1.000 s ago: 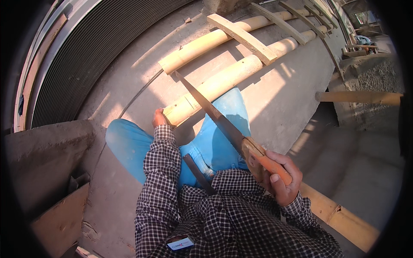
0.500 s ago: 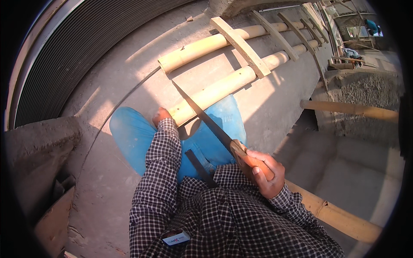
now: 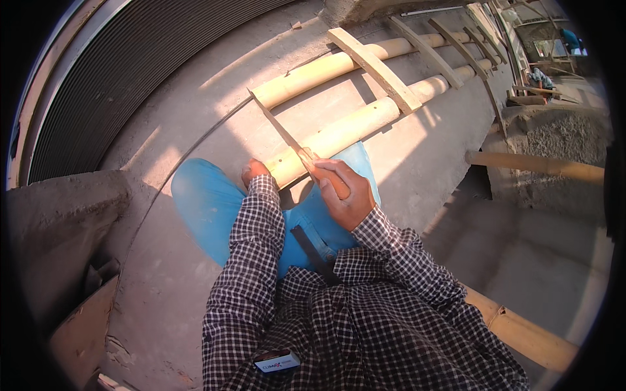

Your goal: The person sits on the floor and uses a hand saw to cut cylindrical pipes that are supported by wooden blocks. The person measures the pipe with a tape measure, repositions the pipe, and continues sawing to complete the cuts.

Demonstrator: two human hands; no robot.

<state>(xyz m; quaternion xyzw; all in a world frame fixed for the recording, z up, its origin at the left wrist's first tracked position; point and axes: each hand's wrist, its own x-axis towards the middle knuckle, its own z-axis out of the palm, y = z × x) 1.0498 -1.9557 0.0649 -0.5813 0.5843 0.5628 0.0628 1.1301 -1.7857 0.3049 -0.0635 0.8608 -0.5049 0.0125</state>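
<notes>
My right hand [image 3: 347, 194] is wrapped round the wooden handle of a handsaw [image 3: 279, 129]. The saw's blade slants up and left across the near bamboo pole [image 3: 355, 122], its tip close to the end of the far bamboo pole [image 3: 303, 79]. Beside the near pole's cut end, my left hand [image 3: 255, 172] is closed on the bamboo, its fingers partly hidden. Both poles lie side by side, joined by wooden crosspieces [image 3: 377, 70] like a ladder. My blue-trousered knees are bent on either side of the near pole's end.
A ribbed shutter [image 3: 130, 78] curves along the left. To the right the floor slab ends at a drop, with another bamboo pole [image 3: 541, 163] and a rough concrete block [image 3: 548, 130] beyond. More bamboo [image 3: 521, 332] lies at lower right. Another person [image 3: 570, 42] is far off.
My right hand has pushed the saw forward and to the left, away from my body, so the handle is now near the pole. My left hand stays at the pole's end.
</notes>
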